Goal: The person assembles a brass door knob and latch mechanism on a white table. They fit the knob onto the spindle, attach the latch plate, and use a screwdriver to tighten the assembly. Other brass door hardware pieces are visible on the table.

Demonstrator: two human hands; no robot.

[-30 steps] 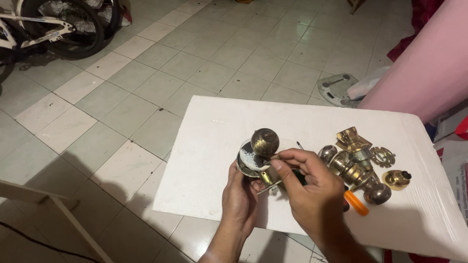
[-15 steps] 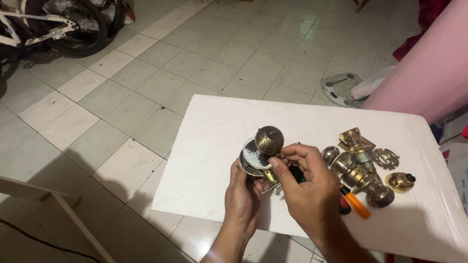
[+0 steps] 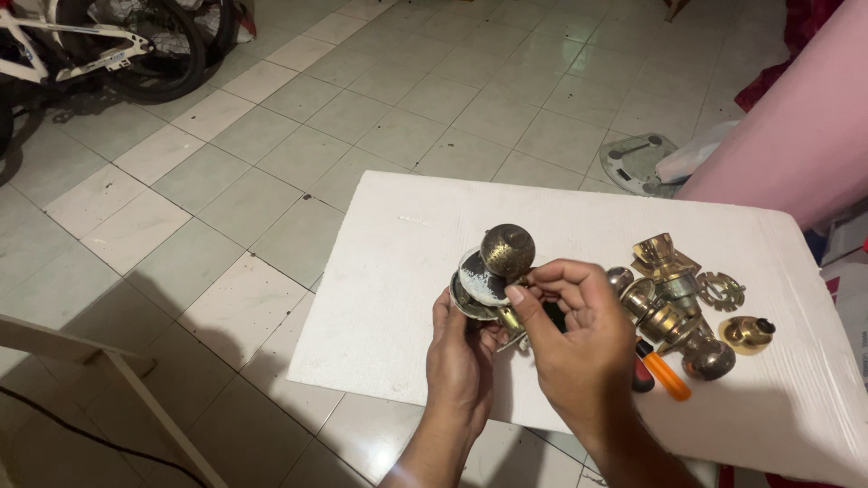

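Your left hand (image 3: 461,357) grips the brass door knob (image 3: 506,250) assembly from below; your right hand (image 3: 579,334) pinches its rim above the white board (image 3: 407,271).

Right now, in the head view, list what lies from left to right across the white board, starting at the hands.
Left hand holding the brass door knob → right hand → orange-handled tool → cluster of brass lock parts → small brass cap, all on the white board.
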